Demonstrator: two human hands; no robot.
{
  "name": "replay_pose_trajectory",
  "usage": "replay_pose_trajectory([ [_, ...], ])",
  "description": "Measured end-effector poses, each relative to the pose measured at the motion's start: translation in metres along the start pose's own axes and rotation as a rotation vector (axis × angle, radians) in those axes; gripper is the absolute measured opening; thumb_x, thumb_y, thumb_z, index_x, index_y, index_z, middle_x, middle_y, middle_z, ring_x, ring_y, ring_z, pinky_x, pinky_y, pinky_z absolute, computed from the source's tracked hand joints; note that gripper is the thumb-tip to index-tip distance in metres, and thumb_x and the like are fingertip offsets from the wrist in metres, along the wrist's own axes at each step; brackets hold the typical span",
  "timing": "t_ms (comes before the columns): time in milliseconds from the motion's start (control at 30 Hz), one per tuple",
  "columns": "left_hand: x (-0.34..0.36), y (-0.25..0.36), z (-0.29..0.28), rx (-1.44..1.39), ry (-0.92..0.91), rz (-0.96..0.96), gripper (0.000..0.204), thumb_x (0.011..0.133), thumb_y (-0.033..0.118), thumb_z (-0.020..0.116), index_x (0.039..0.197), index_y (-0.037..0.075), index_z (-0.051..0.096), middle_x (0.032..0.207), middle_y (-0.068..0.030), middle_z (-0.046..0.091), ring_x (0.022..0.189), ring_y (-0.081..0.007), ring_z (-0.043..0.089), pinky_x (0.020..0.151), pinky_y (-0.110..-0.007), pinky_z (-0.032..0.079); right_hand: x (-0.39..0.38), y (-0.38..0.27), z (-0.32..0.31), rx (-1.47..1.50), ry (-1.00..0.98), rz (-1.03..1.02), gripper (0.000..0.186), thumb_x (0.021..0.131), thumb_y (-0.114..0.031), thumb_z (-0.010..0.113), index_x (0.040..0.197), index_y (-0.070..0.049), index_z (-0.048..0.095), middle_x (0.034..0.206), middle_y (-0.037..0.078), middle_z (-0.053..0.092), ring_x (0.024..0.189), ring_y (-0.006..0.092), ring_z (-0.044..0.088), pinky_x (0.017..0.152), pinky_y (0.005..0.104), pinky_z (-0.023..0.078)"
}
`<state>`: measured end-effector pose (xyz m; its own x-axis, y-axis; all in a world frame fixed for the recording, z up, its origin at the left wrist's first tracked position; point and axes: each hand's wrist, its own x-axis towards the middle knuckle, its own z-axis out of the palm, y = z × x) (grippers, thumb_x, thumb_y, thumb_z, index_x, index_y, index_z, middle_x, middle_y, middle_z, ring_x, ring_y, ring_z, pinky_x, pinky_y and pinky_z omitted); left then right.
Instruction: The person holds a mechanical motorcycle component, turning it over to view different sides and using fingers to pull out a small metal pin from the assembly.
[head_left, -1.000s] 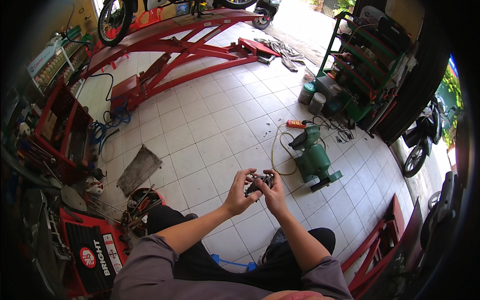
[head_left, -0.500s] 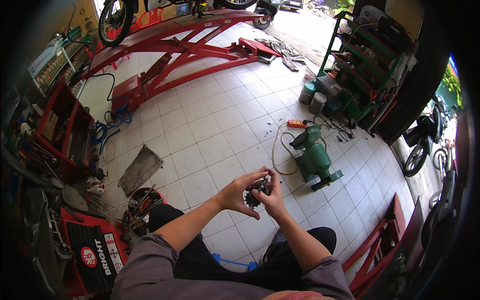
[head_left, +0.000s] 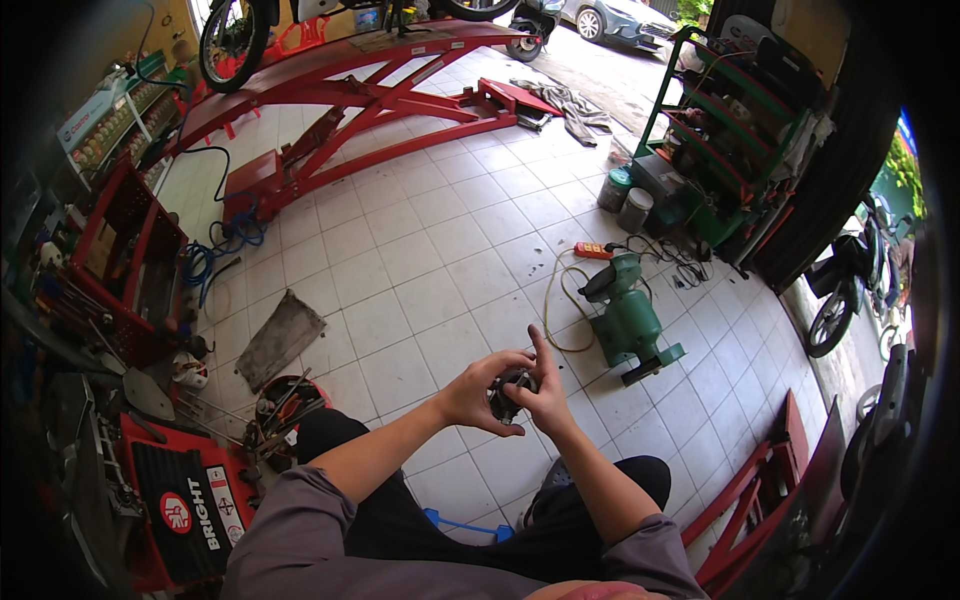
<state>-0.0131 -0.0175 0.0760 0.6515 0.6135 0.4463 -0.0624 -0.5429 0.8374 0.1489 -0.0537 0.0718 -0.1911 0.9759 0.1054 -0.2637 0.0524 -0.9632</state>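
Between my two hands, above the tiled floor, is a dark round metal part with an irregular edge, partly hidden by fingers. My left hand curls round its left side with the thumb low beneath it. My right hand grips its right side, thumb across it and index finger stretched upward. My knees in dark trousers are below, with a blue frame between them.
Red scissor lift carries a motorcycle at the back. Green machine with cables lies right. Green shelf cart stands beyond. Red tool cart, tool container and flat sheet are left. Outside are a car and motorbikes.
My fingers have shifted around the part. My right index finger now points up, and my left fingers sit lower than half a second ago. A car has come into view outside.
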Motion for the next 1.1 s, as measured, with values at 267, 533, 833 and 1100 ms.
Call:
replay_pose_trajectory([
  [267,-0.002,-0.007,0.006,0.02,0.077,-0.015,0.074,0.051,0.018,0.088,0.113,0.008,0.051,0.125,-0.0152,0.054,0.108,-0.0259,0.06,0.094,-0.035,0.049,0.003,-0.003,-0.011,-0.061,-0.043,0.149,0.095,0.075,-0.022,0.075,0.147,-0.003,0.016,0.116,0.016,0.054,0.106,0.0229,0.057,0.093,0.0362,0.046],
  [533,-0.004,-0.013,-0.005,-0.062,0.154,-0.066,0.077,0.052,0.031,0.093,0.109,0.007,0.046,0.128,-0.0182,0.05,0.104,-0.0229,0.062,0.091,-0.034,0.051,0.004,-0.009,-0.024,-0.55,-0.178,-0.042,0.127,0.052,-0.053,0.086,0.146,-0.002,0.02,0.121,0.022,0.052,0.113,0.0325,0.054,0.097,0.0422,0.042],
  [833,-0.007,-0.013,-0.005,-0.059,0.137,-0.027,0.071,0.053,0.025,0.091,0.106,0.007,0.047,0.127,-0.0178,0.052,0.107,-0.0221,0.061,0.095,-0.034,0.048,0.003,-0.003,-0.023,-0.513,-0.224,-0.071,0.14,0.043,-0.056,0.09,0.147,-0.001,0.015,0.128,0.025,0.046,0.12,0.0353,0.049,0.102,0.0426,0.038],
  [1100,-0.009,-0.014,-0.008,-0.015,0.121,-0.048,0.066,0.053,0.023,0.089,0.103,0.006,0.049,0.125,-0.0177,0.054,0.104,-0.0211,0.061,0.095,-0.033,0.048,0.004,-0.005,-0.021,-0.588,-0.248,-0.053,0.132,0.046,-0.052,0.09,0.144,0.001,0.019,0.12,0.025,0.052,0.114,0.036,0.054,0.098,0.0403,0.042],
])
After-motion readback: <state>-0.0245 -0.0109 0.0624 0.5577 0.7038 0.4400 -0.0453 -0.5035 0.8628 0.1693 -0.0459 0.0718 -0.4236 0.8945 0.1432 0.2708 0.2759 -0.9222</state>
